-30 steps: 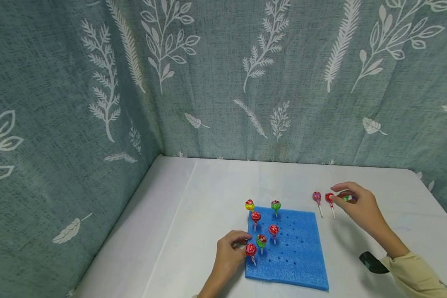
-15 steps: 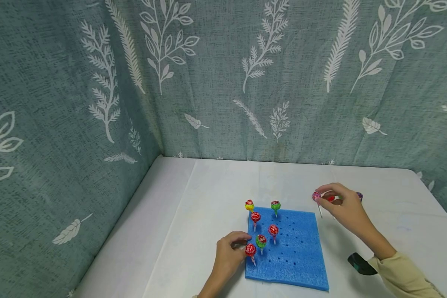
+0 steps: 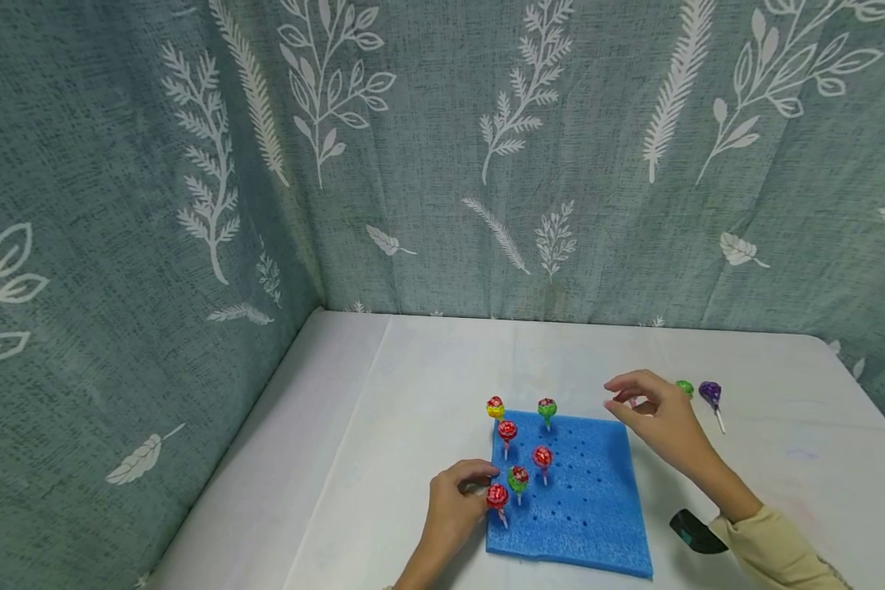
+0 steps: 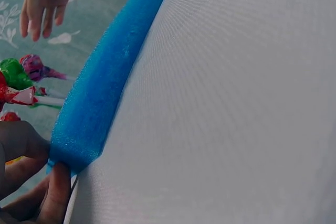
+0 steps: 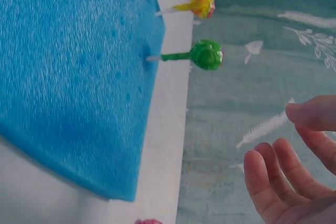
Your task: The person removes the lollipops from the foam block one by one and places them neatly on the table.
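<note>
My left hand [image 3: 453, 504] grips the left edge of a blue foam board [image 3: 605, 533] with bent fingers; in the left wrist view the thumb and fingers [image 4: 56, 195] meet at its corner. Several wrapped lollipops stand in the board's holes, among them a yellow one [image 3: 495, 409], a green one [image 3: 547, 408] and a red one [image 3: 542, 457]. My right hand [image 3: 660, 418] hovers beyond the board's right back corner, fingers loosely bent and holding nothing. A pink lollipop [image 5: 148, 222] shows at the bottom of the right wrist view; the hand mostly covers it in the head view.
On the white table [image 3: 413, 377], a green lollipop [image 3: 683, 387] and a purple lollipop [image 3: 710, 395] lie right of the right hand. A dark device [image 3: 696, 531] sits at the right sleeve [image 3: 767, 549]. A leaf-patterned curtain [image 3: 428, 164] encloses the back and left.
My right hand has moved left past the loose lollipops, uncovering the green and purple ones and covering the pink and red ones. The left hand and board have stayed still.
</note>
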